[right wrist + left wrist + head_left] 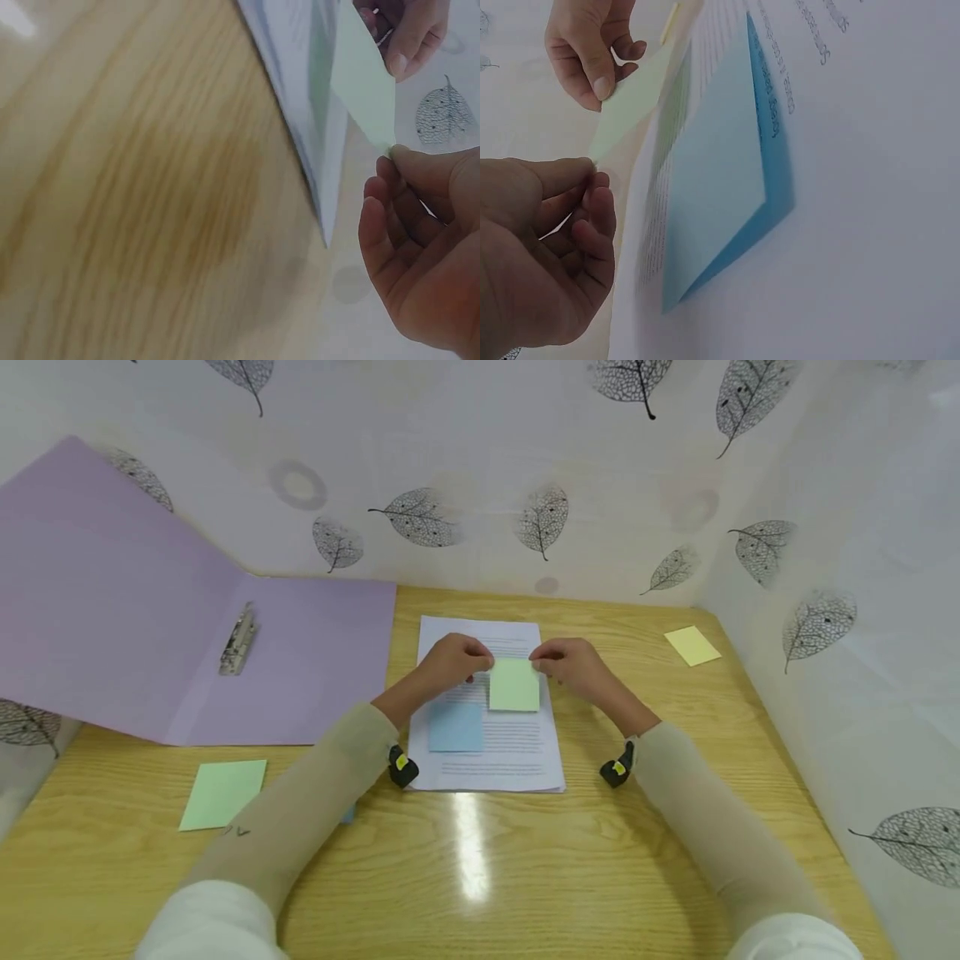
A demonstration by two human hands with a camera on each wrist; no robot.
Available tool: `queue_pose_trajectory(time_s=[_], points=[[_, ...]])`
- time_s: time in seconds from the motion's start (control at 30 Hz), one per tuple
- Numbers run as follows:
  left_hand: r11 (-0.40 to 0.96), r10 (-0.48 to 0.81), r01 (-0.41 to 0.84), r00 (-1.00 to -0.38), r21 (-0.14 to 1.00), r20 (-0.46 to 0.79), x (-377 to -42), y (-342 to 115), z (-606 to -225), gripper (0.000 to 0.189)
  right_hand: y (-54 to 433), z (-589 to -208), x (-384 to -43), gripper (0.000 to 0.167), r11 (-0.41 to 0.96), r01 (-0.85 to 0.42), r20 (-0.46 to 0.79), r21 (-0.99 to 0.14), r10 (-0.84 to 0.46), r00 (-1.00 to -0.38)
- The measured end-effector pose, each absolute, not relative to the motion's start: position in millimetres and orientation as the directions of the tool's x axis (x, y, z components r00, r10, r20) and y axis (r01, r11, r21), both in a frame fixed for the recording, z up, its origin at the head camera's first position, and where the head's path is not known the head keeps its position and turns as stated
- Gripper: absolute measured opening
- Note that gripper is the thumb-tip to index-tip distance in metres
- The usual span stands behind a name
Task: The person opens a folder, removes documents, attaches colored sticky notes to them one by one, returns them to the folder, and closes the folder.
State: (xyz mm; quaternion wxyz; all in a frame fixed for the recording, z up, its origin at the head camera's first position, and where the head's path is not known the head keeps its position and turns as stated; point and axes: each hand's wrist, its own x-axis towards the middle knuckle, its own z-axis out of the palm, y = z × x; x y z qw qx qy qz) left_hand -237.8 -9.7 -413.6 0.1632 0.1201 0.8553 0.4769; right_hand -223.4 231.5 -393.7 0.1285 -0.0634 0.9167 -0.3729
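Note:
A pale green sticky note is held between both hands over a stack of printed paper. My left hand pinches its upper left corner with thumb and fingertips. At the upper right corner, my right hand pinches it the same way. In the left wrist view the green note stands off the page at a slant. A blue sticky note lies on the top sheet, lower left of the green one. Its lower part lifts from the paper in the left wrist view.
An open purple folder with a metal clip lies left of the paper. Another green note sits at the front left, and a blue piece peeks from under the left forearm. Far right is a yellow note.

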Motion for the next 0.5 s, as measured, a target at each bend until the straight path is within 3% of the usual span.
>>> queue_pose_trajectory(time_s=[0.27, 0.5], points=[[0.711, 0.292, 0.084, -0.938, 0.698, -0.185, -241.0, -0.3, -421.0, 0.022, 231.1, -408.4, -234.5, 0.019, 0.755, -0.081, -0.157, -0.651, -0.238, -0.958], [0.762, 0.246, 0.064, -0.949, 0.644, -0.197, -240.5, 4.4, -423.3, 0.023, 228.8, -415.2, -236.6, 0.017, 0.774, -0.089, -0.159, -0.627, -0.238, -0.958]])
